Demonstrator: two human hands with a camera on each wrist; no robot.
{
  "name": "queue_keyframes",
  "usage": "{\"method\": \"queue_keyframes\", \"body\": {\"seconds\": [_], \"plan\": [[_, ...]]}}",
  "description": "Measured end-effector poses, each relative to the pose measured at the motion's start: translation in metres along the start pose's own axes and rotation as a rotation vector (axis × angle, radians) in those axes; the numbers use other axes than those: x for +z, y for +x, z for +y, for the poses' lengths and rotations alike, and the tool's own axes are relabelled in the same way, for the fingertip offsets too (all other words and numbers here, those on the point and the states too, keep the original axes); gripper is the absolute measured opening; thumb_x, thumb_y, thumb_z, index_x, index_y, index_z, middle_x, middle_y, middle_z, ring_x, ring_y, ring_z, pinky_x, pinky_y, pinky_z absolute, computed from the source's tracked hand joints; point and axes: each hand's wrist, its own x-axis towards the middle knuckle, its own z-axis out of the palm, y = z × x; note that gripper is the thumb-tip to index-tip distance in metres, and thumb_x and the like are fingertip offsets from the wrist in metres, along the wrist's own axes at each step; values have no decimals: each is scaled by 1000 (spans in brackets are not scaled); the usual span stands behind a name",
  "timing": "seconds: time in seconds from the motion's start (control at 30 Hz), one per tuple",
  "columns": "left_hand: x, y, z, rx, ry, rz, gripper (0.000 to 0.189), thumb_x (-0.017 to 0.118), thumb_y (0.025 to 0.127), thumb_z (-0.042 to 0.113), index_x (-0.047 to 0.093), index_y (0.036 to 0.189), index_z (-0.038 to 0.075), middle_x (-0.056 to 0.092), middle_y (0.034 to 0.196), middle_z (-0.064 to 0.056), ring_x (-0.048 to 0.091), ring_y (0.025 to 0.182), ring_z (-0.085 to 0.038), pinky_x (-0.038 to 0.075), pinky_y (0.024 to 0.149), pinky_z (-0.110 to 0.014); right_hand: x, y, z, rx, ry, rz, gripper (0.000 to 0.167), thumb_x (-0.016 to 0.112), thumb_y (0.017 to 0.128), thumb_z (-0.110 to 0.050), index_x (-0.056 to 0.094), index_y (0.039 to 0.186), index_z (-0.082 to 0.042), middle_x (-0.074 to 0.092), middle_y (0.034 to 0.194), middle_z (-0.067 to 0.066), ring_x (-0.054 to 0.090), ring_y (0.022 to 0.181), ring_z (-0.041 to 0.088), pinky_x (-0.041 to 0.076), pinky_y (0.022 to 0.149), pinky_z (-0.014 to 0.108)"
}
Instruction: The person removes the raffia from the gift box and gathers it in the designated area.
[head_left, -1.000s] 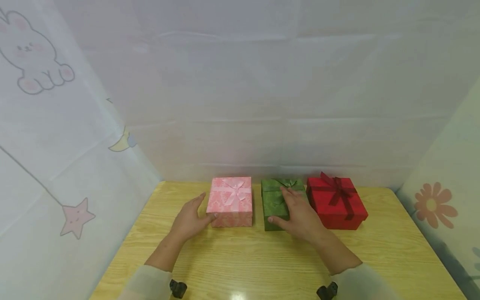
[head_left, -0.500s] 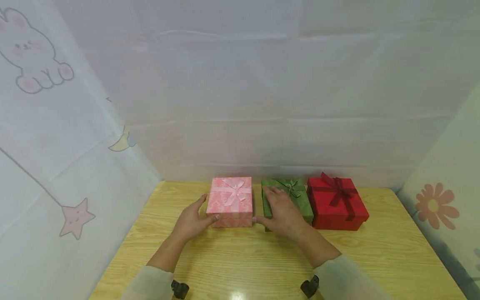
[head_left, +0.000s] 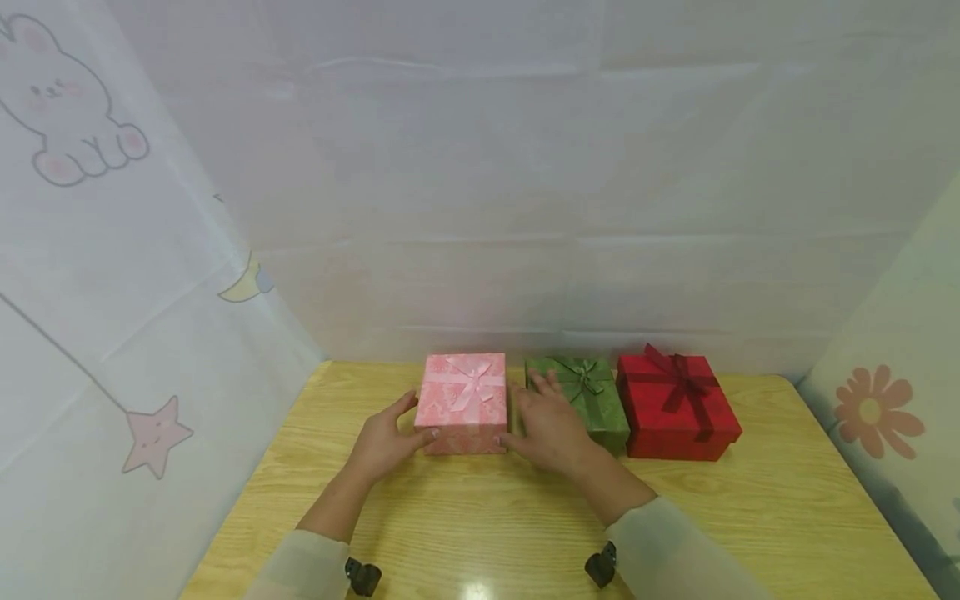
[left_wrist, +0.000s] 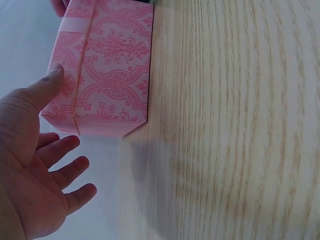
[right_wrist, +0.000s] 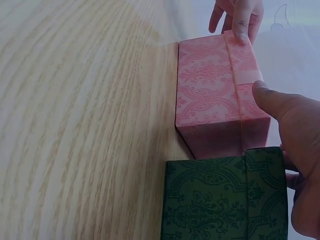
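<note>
The pink gift box (head_left: 461,404) sits on the bench (head_left: 465,517) between your two hands, its bow on top. Your left hand (head_left: 381,442) has its thumb (left_wrist: 42,92) against the front of the lid near the left corner, and its fingers (left_wrist: 75,172) are spread apart beside that side. Your right hand (head_left: 551,429) has its thumb at the lid's front right corner, though you cannot tell whether it touches; its fingers extend apart over the gap and the left edge of the green gift box (head_left: 607,412). The red gift box (head_left: 660,425) stands just beside the green one, on its right.
</note>
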Motion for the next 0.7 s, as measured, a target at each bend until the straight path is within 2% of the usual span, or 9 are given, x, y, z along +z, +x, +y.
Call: {"method": "queue_keyframes", "body": {"seconds": [0.13,0.33,0.5,0.7], "plan": [[1,-1,0,-1,-15,-3,96,80,84,61,43,160,16,52,156,-4,39,148,-39,37,113,-63,2,1,-3,5,-7,-21,92,75,90,-59,44,157,-6,60,146,11,25,155,39,3,127,53],[3,0,-1,2,-30,9,89,80,86,58,47,158,19,55,153,-5,41,146,-40,37,112,-64,5,3,-5,-43,-36,-20,77,78,92,-49,55,150,-3,64,141,10,31,152,39,7,127,52],[4,0,-2,15,-45,12,88,81,86,55,48,157,16,54,153,-7,41,146,-39,37,114,-62,8,4,-9,-33,-23,-35,74,79,93,-40,53,150,-1,60,146,10,31,153,33,6,127,49],[3,-3,0,21,-45,12,87,81,88,53,47,158,15,54,153,-8,41,146,-39,37,115,-60,9,4,-13,-27,4,-39,69,77,95,-34,54,148,3,58,148,14,32,153,31,9,127,47]]}}
